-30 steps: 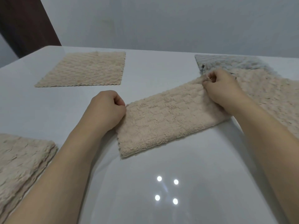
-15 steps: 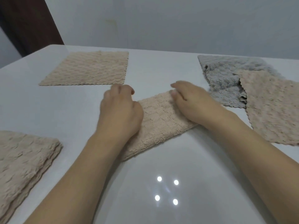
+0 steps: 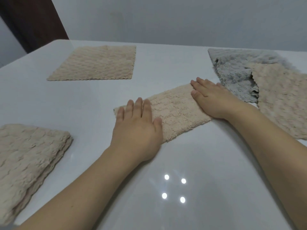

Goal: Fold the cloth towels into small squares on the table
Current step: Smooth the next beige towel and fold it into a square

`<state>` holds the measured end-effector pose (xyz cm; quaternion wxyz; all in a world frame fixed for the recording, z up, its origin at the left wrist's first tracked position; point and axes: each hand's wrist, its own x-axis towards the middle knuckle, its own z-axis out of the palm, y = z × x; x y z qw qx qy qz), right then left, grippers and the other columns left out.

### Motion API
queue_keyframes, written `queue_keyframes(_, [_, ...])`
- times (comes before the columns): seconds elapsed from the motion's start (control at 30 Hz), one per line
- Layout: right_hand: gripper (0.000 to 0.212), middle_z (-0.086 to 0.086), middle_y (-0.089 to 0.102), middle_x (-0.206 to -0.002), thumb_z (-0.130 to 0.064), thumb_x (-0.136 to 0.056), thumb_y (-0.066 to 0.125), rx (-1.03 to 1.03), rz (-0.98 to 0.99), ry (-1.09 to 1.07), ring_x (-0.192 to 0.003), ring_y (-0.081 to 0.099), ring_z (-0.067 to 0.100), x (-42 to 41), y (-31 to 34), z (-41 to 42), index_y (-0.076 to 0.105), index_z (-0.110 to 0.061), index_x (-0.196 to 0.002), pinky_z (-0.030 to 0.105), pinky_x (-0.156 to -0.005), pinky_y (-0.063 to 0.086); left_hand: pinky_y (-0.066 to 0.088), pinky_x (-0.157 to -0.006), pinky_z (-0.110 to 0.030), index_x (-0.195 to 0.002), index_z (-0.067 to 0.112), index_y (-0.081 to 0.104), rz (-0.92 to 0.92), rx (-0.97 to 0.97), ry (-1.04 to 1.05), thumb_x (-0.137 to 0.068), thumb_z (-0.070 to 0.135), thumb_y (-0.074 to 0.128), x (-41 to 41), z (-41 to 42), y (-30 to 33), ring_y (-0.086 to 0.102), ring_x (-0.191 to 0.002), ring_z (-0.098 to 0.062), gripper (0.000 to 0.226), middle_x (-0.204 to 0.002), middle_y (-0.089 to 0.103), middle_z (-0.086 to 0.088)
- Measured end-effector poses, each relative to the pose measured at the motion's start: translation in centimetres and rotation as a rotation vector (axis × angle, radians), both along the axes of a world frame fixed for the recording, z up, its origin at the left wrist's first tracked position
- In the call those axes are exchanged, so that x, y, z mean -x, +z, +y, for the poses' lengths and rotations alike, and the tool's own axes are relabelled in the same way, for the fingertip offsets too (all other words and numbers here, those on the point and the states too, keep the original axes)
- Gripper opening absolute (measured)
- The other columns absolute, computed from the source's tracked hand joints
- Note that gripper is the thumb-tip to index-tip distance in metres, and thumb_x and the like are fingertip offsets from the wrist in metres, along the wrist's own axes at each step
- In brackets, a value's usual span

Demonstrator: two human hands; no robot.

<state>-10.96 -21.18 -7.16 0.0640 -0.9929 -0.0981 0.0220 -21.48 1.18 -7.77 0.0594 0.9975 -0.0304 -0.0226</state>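
From the head camera I see the folded beige fleecy cloth towel (image 3: 172, 112) lying as a strip mid-table on the glossy white table (image 3: 83, 105). Its long axis runs diagonally from near-left to far-right. My left hand (image 3: 137, 123) lies flat, fingers straight, pressing its near-left end; my right hand (image 3: 211, 98) lies flat too, fingers straight, pressing the far-right end. Neither grips anything.

The next fold, I judge, brings one short end over the other along that diagonal; each hand sits on its own end, so either could lead.

A flat beige towel (image 3: 94, 63) lies far left, a stack of folded beige towels (image 3: 28, 160) near left, and a grey towel (image 3: 235, 72) partly under another beige towel (image 3: 282, 100) on the right.

A second ago both hands pinched the strip's ends with curled fingers and the strip looked longer; now they are spread flat, smoothing it.
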Motion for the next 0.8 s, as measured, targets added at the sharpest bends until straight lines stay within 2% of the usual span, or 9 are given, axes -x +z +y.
queue_keyframes(0.13, [0.054, -0.003, 0.005, -0.162, -0.042, -0.103, 0.015, 0.004, -0.019, 0.0, -0.149, 0.004, 0.017, 0.3, 0.1, 0.3, 0.012, -0.025, -0.155, 0.042, -0.12, 0.002, -0.006, -0.122, -0.046, -0.158, 0.009, 0.0, 0.025, -0.002, 0.047, -0.103, 0.043, 0.014, -1.0, -1.2, 1.6, -0.007, -0.152, -0.029, 0.066, -0.166, -0.004, -0.011])
queue_keyframes(0.23, [0.054, -0.004, 0.005, -0.162, -0.041, -0.104, 0.016, -0.01, -0.002, -0.003, -0.149, 0.004, 0.016, 0.3, 0.1, 0.2, 0.011, -0.025, -0.154, 0.041, -0.12, 0.002, -0.003, -0.122, -0.049, -0.157, 0.009, 0.006, -0.097, 0.086, -0.028, -0.104, 0.04, 0.02, -3.4, -4.5, 2.2, -0.001, -0.152, -0.029, 0.064, -0.166, 0.005, -0.01])
queue_keyframes(0.3, [0.053, -0.004, 0.004, -0.162, -0.041, -0.104, 0.016, -0.019, 0.002, -0.007, -0.149, 0.003, 0.016, 0.3, 0.2, 0.1, 0.011, -0.025, -0.154, 0.041, -0.12, 0.001, -0.002, -0.122, -0.05, -0.157, 0.01, 0.007, -0.079, 0.092, -0.085, -0.104, 0.04, 0.02, -4.3, -5.8, 1.6, 0.0, -0.152, -0.028, 0.063, -0.166, 0.005, -0.008])
queue_keyframes(0.4, [0.054, -0.005, 0.004, -0.162, -0.041, -0.104, 0.015, -0.021, 0.004, 0.012, -0.149, 0.002, 0.015, 0.2, 0.1, 0.0, 0.01, -0.025, -0.155, 0.041, -0.12, 0.0, -0.001, -0.122, -0.048, -0.158, 0.01, 0.006, -0.011, 0.056, -0.07, -0.104, 0.044, 0.016, -4.1, -4.4, 0.4, 0.0, -0.152, -0.027, 0.065, -0.166, 0.003, -0.007])
queue_keyframes(0.57, [0.054, -0.003, 0.004, -0.162, -0.041, -0.104, 0.015, -0.025, 0.012, -0.001, -0.149, 0.002, 0.016, 0.3, 0.2, -0.1, 0.011, -0.023, -0.155, 0.041, -0.12, -0.001, -0.003, -0.123, -0.043, -0.158, 0.011, 0.002, -0.005, 0.022, 0.033, -0.103, 0.047, 0.013, -1.9, -0.3, 0.0, -0.002, -0.153, -0.024, 0.067, -0.166, 0.001, -0.007])
queue_keyframes(0.67, [0.054, 0.003, 0.006, -0.162, -0.035, -0.104, 0.021, -0.01, -0.114, 0.001, -0.149, 0.003, 0.019, 1.0, 0.8, 0.7, 0.018, -0.016, -0.154, 0.042, -0.12, -0.001, -0.004, -0.123, -0.044, -0.158, 0.011, 0.0, -0.003, 0.024, 0.071, -0.103, 0.046, 0.012, -1.2, 0.2, 0.0, -0.004, -0.153, -0.023, 0.066, -0.166, -0.001, -0.005])
queue_keyframes(0.7, [0.052, 0.004, 0.008, -0.162, -0.03, -0.103, 0.026, -0.136, -0.178, 0.002, -0.148, 0.005, 0.018, 1.5, 1.6, 1.6, 0.021, -0.013, -0.153, 0.039, -0.12, 0.001, -0.004, -0.123, -0.045, -0.158, 0.011, 0.0, -0.008, 0.028, 0.075, -0.103, 0.045, 0.012, -1.2, 0.2, 0.0, -0.004, -0.153, -0.023, 0.066, -0.166, -0.001, -0.005])
queue_keyframes(0.73, [0.05, 0.002, 0.014, -0.161, -0.026, -0.103, 0.029, -0.424, -0.213, -0.019, -0.148, 0.01, 0.015, 2.1, 2.6, 2.9, 0.025, -0.013, -0.152, 0.035, -0.12, 0.005, -0.004, -0.123, -0.046, -0.158, 0.01, 0.001, -0.017, 0.03, 0.077, -0.103, 0.044, 0.012, -1.2, 0.1, -0.1, -0.003, -0.153, -0.023, 0.066, -0.166, -0.001, -0.005])
queue_keyframes(0.8, [0.044, 0.001, 0.037, -0.151, -0.024, -0.104, 0.034, -1.314, -0.089, -0.134, -0.14, 0.032, 0.013, 3.2, 4.6, 6.1, 0.038, -0.01, -0.145, 0.029, -0.117, 0.022, -0.003, -0.123, -0.046, -0.158, 0.009, 0.002, -0.031, 0.029, 0.075, -0.103, 0.043, 0.013, -1.3, 0.0, -0.2, -0.002, -0.153, -0.024, 0.065, -0.166, 0.001, -0.006])
